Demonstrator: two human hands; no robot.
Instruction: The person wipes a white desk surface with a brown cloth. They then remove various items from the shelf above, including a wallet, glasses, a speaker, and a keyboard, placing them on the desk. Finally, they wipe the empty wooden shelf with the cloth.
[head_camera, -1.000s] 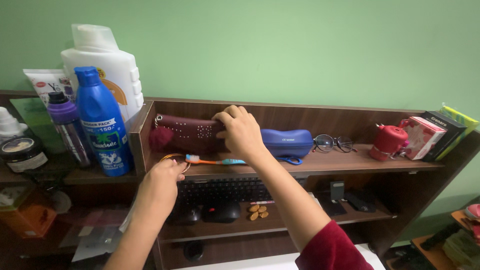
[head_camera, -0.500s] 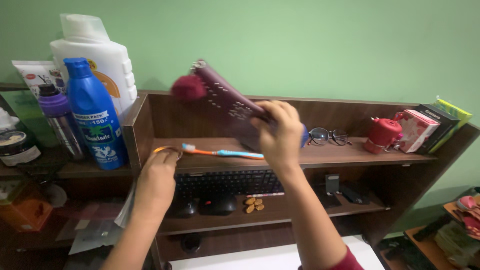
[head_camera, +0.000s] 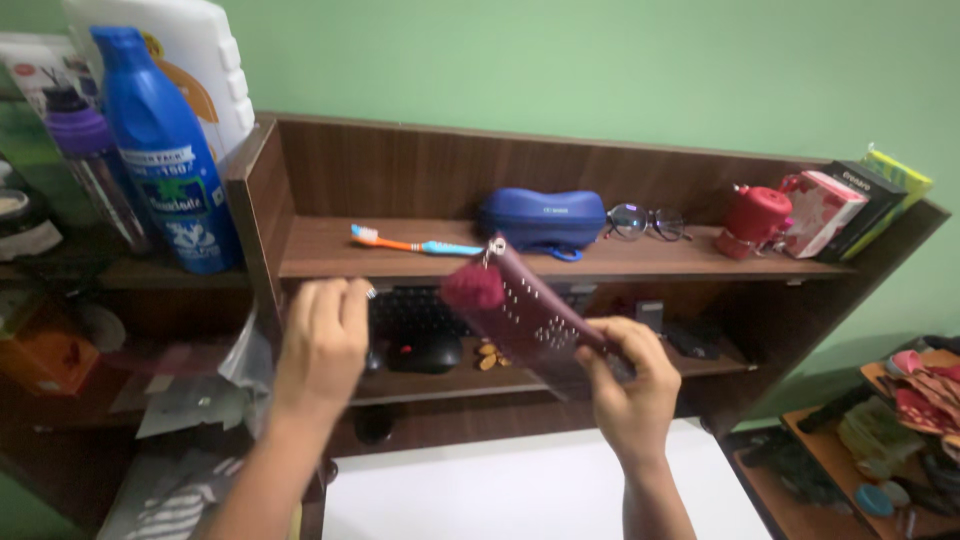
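Gripping a maroon studded pouch (head_camera: 535, 325) in my right hand (head_camera: 628, 385), I hold it tilted in the air in front of the wooden shelf (head_camera: 640, 262), its pom-pom end raised. My left hand (head_camera: 322, 345) hangs just beside it, fingers loosely curled on nothing. Behind sit an orange-and-blue toothbrush (head_camera: 415, 242), a blue glasses case (head_camera: 541, 218) and a keyboard (head_camera: 415, 310).

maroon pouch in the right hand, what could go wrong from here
The right hand holds the maroon pouch by one end only, tilted with its pompom end free, so it could slip out of that grip. The free end hangs close to the wooden shelf edge, so a swing upward might knock the toothbrush or blue case off. The left hand is raised nearby and might bump the pouch.
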